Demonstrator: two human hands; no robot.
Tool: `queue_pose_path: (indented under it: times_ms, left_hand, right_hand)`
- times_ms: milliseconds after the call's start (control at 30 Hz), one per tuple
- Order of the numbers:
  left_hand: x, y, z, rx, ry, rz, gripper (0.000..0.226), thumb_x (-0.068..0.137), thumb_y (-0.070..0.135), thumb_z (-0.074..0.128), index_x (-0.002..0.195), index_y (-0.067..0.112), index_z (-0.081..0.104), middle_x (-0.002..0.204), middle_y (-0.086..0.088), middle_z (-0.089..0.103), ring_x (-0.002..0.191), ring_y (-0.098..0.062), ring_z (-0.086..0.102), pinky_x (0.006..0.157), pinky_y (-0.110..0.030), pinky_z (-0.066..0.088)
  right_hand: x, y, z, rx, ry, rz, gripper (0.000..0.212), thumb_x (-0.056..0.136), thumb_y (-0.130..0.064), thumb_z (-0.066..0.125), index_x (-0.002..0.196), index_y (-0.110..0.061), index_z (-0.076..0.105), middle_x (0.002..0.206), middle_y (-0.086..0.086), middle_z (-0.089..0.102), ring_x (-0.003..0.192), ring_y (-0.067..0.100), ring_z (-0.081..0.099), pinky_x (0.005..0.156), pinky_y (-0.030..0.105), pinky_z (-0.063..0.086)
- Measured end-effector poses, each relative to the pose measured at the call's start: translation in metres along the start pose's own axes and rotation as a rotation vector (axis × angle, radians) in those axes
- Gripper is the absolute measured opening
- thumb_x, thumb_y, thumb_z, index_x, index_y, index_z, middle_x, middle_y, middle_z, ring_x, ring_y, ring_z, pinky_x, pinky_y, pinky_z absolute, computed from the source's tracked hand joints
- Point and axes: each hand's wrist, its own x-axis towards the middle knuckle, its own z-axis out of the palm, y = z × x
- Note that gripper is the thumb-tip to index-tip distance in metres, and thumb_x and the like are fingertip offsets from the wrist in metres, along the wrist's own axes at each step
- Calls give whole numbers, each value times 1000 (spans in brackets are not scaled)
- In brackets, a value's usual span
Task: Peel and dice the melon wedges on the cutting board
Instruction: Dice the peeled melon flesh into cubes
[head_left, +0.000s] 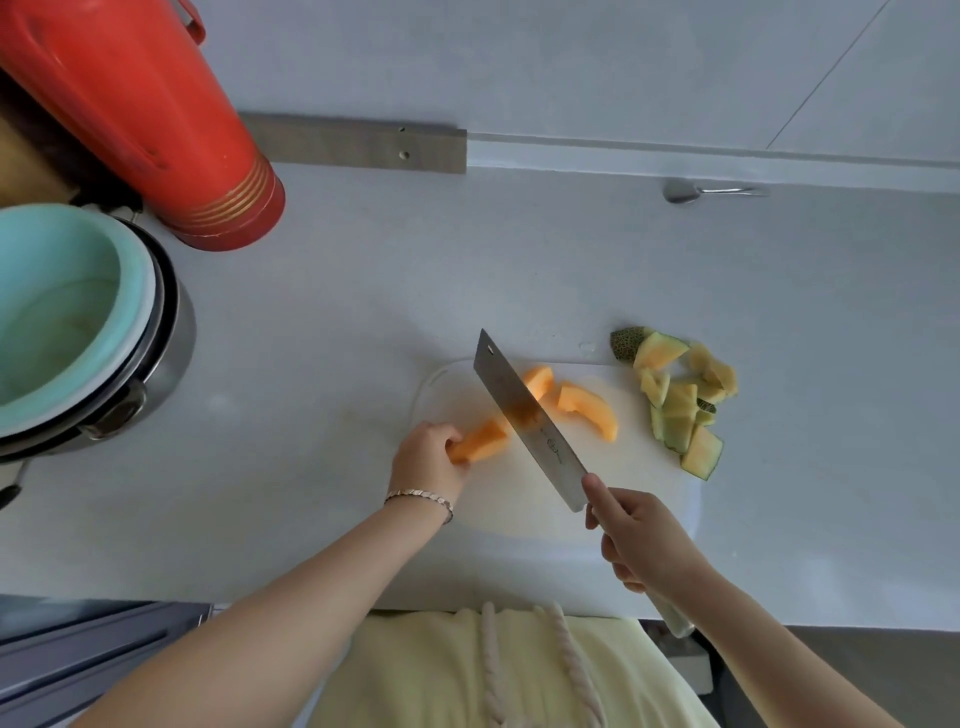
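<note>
- The white cutting board lies on the pale tabletop, right of centre and near the person
- The left hand sits at the board's left edge; its grip is curled round the near-left end of a peeled melon wedge, orange flesh pointing to the far right
- A thin bracelet circles the left wrist
- The right hand is over the near-right part of the board, its grip wrapped round the handle of a cleaver, thumb up by the heel of the blade
- The broad blade slants from near right to far left and crosses the free end of the held wedge; whether its edge has reached the board cannot be told
- Just beyond the blade, a short melon piece lies on the board
- Right of that, apart from the blade, lies a curved wedge, also peeled
- Green and yellow rind pieces are heaped at the board's far-right edge, some on the tabletop
- At far left a red flask stands, with a steel pot beside it holding a teal bowl
- A metal spoon lies by the far wall, to the right
</note>
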Motion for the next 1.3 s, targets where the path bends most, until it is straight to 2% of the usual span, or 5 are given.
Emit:
queue_pose_path:
  times_ms: [333, 633, 833, 1100, 1300]
  left_hand:
    - [5, 1, -7, -36, -16, -43, 25, 77, 3, 58, 96, 12, 73, 103, -6, 71, 98, -23, 64, 80, -24, 47]
    - [3, 4, -9, -28, -35, -55, 25, 79, 4, 58, 99, 10, 72, 107, -7, 69, 102, -26, 62, 85, -27, 49]
    - [2, 6, -10, -31, -31, -56, 26, 76, 1, 54, 92, 8, 72, 101, -10, 69, 97, -28, 62, 81, -27, 49]
    - [3, 5, -10, -25, -43, -49, 23, 76, 4, 57, 94, 11, 72, 105, -9, 66, 98, -27, 61, 77, -24, 43]
    - [2, 4, -9, -29, -44, -67, 26, 78, 4, 57, 100, 12, 70, 112, -8, 63, 104, -26, 59, 84, -28, 45]
  right_hand:
    - [3, -23, 9, -48, 16, -15, 54, 91, -59, 41, 68, -11, 48, 38, -5, 37, 30, 11, 30, 38, 18, 28]
    - [8, -20, 22, -184, 33, -27, 55, 90, -61, 36, 72, -10, 49, 53, 3, 42, 40, 15, 37, 41, 20, 33]
    - [18, -16, 41, -232, 95, -152, 51, 91, -57, 35, 70, -11, 41, 63, 9, 38, 56, 21, 35, 57, 31, 32]
    - [19, -19, 30, -53, 35, -94, 51, 93, -54, 39, 68, -10, 47, 51, 2, 40, 40, 14, 34, 38, 18, 32]
    - [11, -16, 26, -107, 39, -80, 53, 92, -57, 38, 69, -10, 48, 51, 2, 42, 39, 13, 35, 37, 17, 32]
